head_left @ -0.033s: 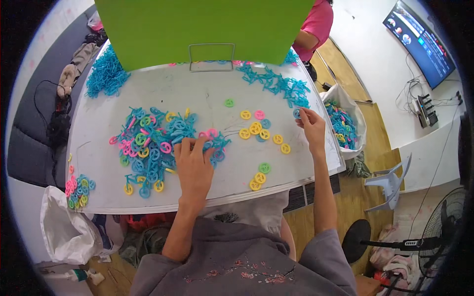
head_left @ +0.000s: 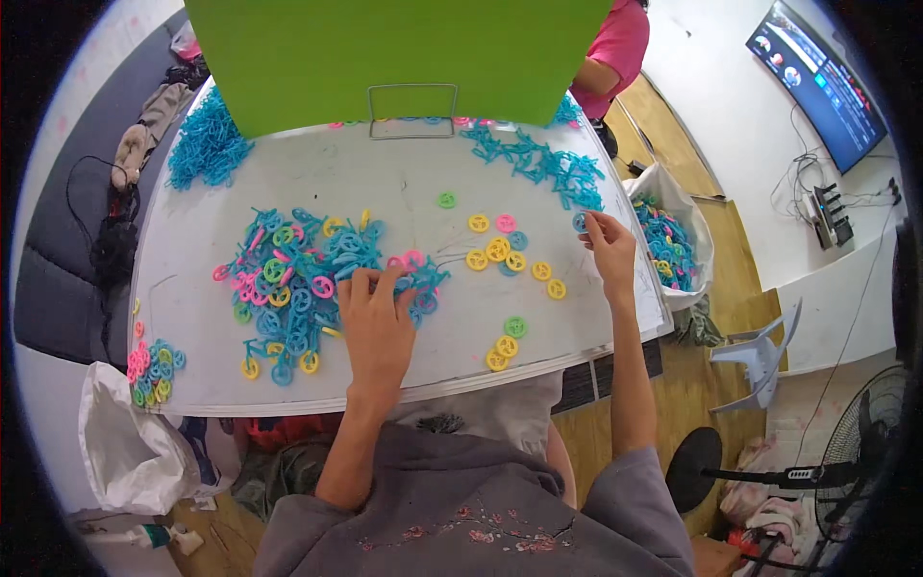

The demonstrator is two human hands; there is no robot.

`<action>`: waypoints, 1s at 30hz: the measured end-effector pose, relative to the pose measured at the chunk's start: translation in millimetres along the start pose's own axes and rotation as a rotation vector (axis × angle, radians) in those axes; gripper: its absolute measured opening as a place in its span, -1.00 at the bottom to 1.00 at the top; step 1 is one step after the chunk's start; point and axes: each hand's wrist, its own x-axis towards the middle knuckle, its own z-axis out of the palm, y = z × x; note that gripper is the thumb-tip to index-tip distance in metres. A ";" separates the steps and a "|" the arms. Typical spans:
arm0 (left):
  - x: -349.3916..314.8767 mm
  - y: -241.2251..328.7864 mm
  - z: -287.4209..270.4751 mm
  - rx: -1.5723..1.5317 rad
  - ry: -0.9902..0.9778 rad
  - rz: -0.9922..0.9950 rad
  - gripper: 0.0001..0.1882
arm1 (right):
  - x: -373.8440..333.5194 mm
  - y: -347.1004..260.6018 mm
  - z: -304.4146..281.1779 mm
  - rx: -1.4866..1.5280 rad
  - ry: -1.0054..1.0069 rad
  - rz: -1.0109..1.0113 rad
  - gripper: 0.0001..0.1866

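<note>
My right hand [head_left: 612, 248] pinches a small blue plastic wheel [head_left: 580, 222] between thumb and fingertips, over the right part of the table. It is just below a heap of turquoise forked pieces [head_left: 538, 163]. My left hand [head_left: 378, 313] rests, fingers bent and apart, on the right side of a large mixed pile [head_left: 298, 298] of turquoise pieces and blue, pink, yellow and green wheels. Its fingertips touch the pile and are partly hidden. Between my hands lie loose wheels, among them a yellow wheel [head_left: 497, 249], a pink wheel [head_left: 505, 223] and a green wheel [head_left: 515, 327].
A green board [head_left: 394, 58] with a wire stand [head_left: 413, 136] rises at the table's far side. Another turquoise heap [head_left: 209, 144] and a small wheel heap [head_left: 157, 373] lie left. A filled white sack [head_left: 700, 240] stands right; a person in pink [head_left: 615, 53] is behind.
My right hand, with the blue wheel, has shifted very slightly to the right. The left hand stays in place on the pile.
</note>
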 end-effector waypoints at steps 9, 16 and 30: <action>-1.9 29.8 -5.2 0.042 0.070 0.023 -0.61 | 5.6 3.7 4.4 -0.596 0.058 -0.314 -0.79; -11.9 45.6 8.9 -0.146 0.001 0.066 -0.63 | 51.9 20.6 22.4 -0.996 0.101 -0.592 -0.86; -17.2 46.9 15.1 -0.230 -0.033 0.086 -0.67 | 45.9 16.5 24.1 -1.166 0.088 -0.734 -0.89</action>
